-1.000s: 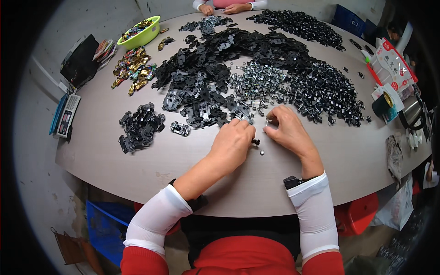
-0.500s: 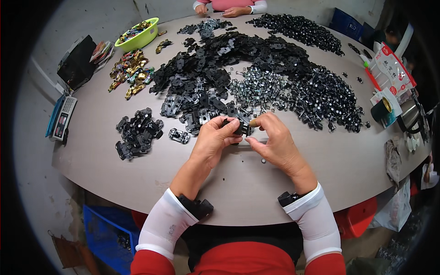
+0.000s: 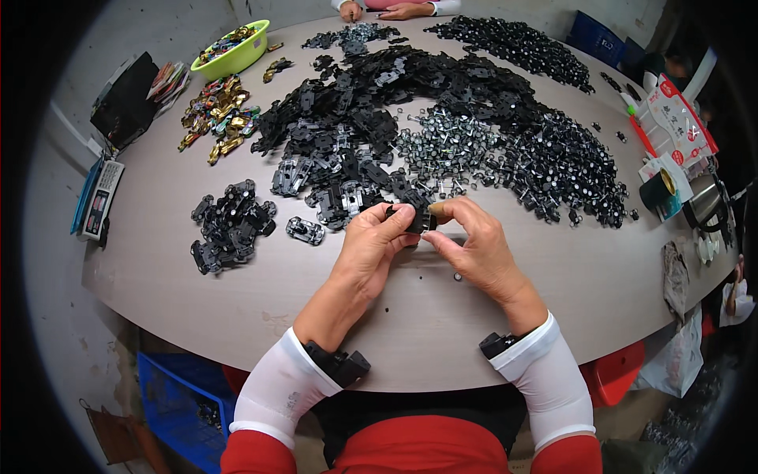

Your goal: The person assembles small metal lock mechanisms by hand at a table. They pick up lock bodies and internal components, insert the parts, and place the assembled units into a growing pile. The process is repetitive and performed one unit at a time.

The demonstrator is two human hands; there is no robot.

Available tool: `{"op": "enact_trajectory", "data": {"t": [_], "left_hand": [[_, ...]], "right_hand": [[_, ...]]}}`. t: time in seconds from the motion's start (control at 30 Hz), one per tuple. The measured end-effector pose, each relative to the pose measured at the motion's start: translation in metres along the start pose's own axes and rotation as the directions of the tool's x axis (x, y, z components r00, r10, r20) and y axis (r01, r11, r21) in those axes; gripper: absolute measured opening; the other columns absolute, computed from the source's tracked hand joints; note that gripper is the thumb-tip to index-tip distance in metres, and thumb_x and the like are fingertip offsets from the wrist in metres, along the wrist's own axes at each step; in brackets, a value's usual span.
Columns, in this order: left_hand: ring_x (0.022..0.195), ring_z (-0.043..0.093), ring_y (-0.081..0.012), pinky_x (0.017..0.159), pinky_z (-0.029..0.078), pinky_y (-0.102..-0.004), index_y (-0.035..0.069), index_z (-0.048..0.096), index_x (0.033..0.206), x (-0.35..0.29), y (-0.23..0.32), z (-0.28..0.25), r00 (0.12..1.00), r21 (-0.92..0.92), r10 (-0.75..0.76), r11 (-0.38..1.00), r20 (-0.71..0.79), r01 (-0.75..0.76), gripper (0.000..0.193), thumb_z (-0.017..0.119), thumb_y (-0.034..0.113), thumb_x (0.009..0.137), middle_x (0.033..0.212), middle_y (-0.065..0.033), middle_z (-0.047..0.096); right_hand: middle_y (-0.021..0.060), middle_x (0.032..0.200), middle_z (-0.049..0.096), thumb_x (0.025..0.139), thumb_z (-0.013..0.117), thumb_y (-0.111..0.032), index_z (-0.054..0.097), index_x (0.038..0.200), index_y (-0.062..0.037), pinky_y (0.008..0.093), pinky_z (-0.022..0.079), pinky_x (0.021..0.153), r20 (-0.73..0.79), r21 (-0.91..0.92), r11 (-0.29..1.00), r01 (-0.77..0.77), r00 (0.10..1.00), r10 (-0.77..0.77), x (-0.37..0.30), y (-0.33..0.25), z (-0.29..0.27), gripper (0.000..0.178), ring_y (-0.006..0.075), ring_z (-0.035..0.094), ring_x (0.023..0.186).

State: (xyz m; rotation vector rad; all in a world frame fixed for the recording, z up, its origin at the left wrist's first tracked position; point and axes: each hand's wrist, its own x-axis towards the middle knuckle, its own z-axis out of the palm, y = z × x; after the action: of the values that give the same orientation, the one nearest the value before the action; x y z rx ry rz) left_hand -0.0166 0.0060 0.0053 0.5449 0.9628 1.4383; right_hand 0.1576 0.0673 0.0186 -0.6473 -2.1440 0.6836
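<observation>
**Two hands on one small black part at the round table**

Both hands meet just above the tabletop, near the person's edge of the big heap. The left hand (image 3: pixel 371 241) has its fingers curled closed around a small black plastic piece (image 3: pixel 412 220), and the right hand (image 3: pixel 474 249) pinches the same piece from the other side, thumb and forefinger pressed together on it (what exactly sits between those fingertips is too small to tell). The piece is held clear of the grey table (image 3: pixel 553 300), right beside the heap of black parts (image 3: pixel 355 134). Beyond it lies a patch of silvery metal pins (image 3: pixel 450 146). To the person's left sit a smaller pile of black pieces (image 3: pixel 229 225) and one lone piece (image 3: pixel 305 230). A green bowl (image 3: pixel 234 49) stands at the far left edge.
</observation>
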Motion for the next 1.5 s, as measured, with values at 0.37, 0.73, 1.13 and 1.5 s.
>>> {"op": "enact_trajectory", "data": {"t": [0.37, 0.73, 1.13, 1.5], "left_hand": [[0.085, 0.068, -0.0167, 0.079, 0.058, -0.0335, 0.007, 0.061, 0.099, -0.002, 0.008, 0.008, 1.0, 0.001, -0.006, 1.0, -0.027, 0.006, 0.012, 0.064, 0.018, 0.097, 0.097, -0.008, 0.069], [0.089, 0.067, -0.0181, 0.081, 0.059, -0.0351, 0.003, 0.06, 0.112, 0.001, 0.007, 0.007, 0.991, -0.15, -0.098, 0.982, 0.093, 0.111, 0.018, 0.06, 0.013, 0.097, 0.101, -0.008, 0.067], [0.089, 0.067, -0.014, 0.081, 0.059, -0.0318, -0.001, 0.059, 0.119, -0.001, -0.001, 0.01, 0.994, 0.07, -0.069, 0.996, 0.088, 0.063, 0.026, 0.06, 0.005, 0.094, 0.103, -0.0062, 0.067], [0.091, 0.064, -0.0125, 0.082, 0.057, -0.0294, 0.0, 0.057, 0.125, -0.003, -0.008, 0.012, 0.995, 0.254, -0.019, 0.967, 0.095, -0.006, 0.029, 0.056, 0.005, 0.096, 0.106, -0.0054, 0.065]], "right_hand": [[0.0131, 0.09, 0.07, 0.083, 0.073, -0.009, 0.07, 0.097, 0.002, 0.0334, 0.054, 0.074, -0.157, 0.058, 0.975, -0.212, 0.963, 0.219, 0.004, 0.016, -0.023, 0.018, 0.024, 0.069, 0.081], [0.0137, 0.095, 0.057, 0.083, 0.072, -0.013, 0.068, 0.105, -0.0038, 0.0404, 0.05, 0.082, -0.09, -0.523, 0.813, -0.257, 0.965, 0.248, 0.02, 0.071, -0.049, 0.024, 0.0332, 0.061, 0.09], [0.0125, 0.091, 0.062, 0.078, 0.065, -0.001, 0.066, 0.089, 0.0005, 0.0339, 0.051, 0.072, 0.062, -0.154, 0.931, -0.33, 0.937, 0.343, -0.006, 0.044, -0.05, 0.012, 0.0244, 0.064, 0.079], [0.0142, 0.084, 0.066, 0.076, 0.073, -0.019, 0.066, 0.082, -0.0021, 0.0423, 0.052, 0.073, -0.118, -0.452, 0.807, -0.381, 0.922, 0.369, -0.007, 0.043, -0.034, 0.019, 0.0331, 0.065, 0.08]]}}
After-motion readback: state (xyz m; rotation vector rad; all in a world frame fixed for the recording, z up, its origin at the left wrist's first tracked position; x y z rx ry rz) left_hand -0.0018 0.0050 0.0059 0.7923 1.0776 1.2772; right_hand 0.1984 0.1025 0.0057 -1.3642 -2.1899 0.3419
